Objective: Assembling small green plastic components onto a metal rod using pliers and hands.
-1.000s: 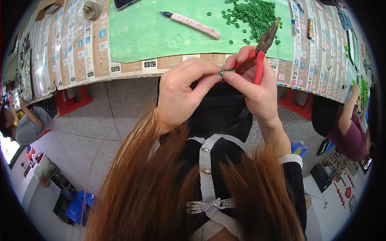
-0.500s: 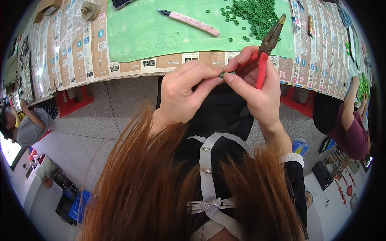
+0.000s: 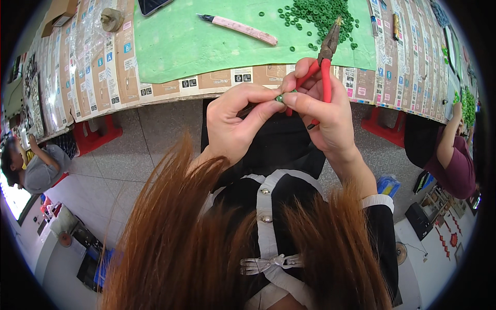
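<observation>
My left hand and my right hand meet in front of the table's near edge. Between their thumbs and forefingers they pinch a small green piece, partly covered by the fingertips; its exact shape cannot be made out. Red-handled pliers also rest in my right hand, their dark jaws pointing up and away over the table. Beyond the jaws lies a pile of small dark green rings on a light green mat, with several loose rings scattered around it.
A pen-like tool with a pink handle lies on the mat, near a phone. A small round block stands to the left. Red stools are under the table. Other people sit at both sides.
The pliers have shifted slightly left and tilt more upright in my right hand. Both hands still pinch the green piece, which now shows more between the fingertips.
</observation>
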Demonstrator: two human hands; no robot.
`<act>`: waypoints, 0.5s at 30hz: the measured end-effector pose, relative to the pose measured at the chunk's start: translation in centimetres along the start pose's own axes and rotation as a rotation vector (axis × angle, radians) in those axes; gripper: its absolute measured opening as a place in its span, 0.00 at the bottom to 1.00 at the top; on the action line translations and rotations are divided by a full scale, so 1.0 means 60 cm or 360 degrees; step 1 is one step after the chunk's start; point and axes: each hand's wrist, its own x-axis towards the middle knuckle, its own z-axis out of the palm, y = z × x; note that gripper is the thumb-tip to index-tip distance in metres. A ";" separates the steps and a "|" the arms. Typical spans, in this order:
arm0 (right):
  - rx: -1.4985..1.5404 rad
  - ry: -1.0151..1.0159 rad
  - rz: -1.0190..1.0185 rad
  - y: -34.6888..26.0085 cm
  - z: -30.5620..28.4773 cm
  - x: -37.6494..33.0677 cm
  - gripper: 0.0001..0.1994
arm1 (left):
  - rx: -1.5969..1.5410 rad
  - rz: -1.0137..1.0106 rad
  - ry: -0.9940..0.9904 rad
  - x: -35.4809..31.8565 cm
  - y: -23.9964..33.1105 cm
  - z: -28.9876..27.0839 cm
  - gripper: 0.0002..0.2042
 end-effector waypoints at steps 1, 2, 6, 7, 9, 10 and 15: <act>0.0027 -0.0006 0.0013 0.000 -0.001 0.000 0.15 | -0.0002 0.0001 -0.0004 0.002 0.003 -0.001 0.06; 0.0025 -0.0002 0.0010 0.001 -0.003 0.001 0.15 | 0.0093 -0.0038 -0.0085 0.006 0.006 -0.005 0.06; -0.0279 0.0071 -0.0129 0.001 -0.005 0.003 0.14 | 0.0217 -0.0197 -0.0103 0.015 -0.003 -0.007 0.08; -0.0312 0.0108 -0.0175 0.000 -0.006 0.002 0.14 | 0.0208 -0.0192 -0.0114 0.016 -0.006 -0.008 0.08; -0.0393 0.0252 -0.0351 -0.004 -0.028 0.005 0.16 | -0.0035 -0.0385 0.0049 0.016 -0.009 -0.018 0.09; -0.0554 0.0377 -0.0466 -0.008 -0.048 0.007 0.19 | 0.0021 -0.0390 0.0078 0.017 -0.009 -0.028 0.10; -0.1924 0.1409 -0.0768 -0.015 -0.245 0.020 0.25 | 0.0038 -0.0386 0.0156 0.018 -0.035 -0.072 0.13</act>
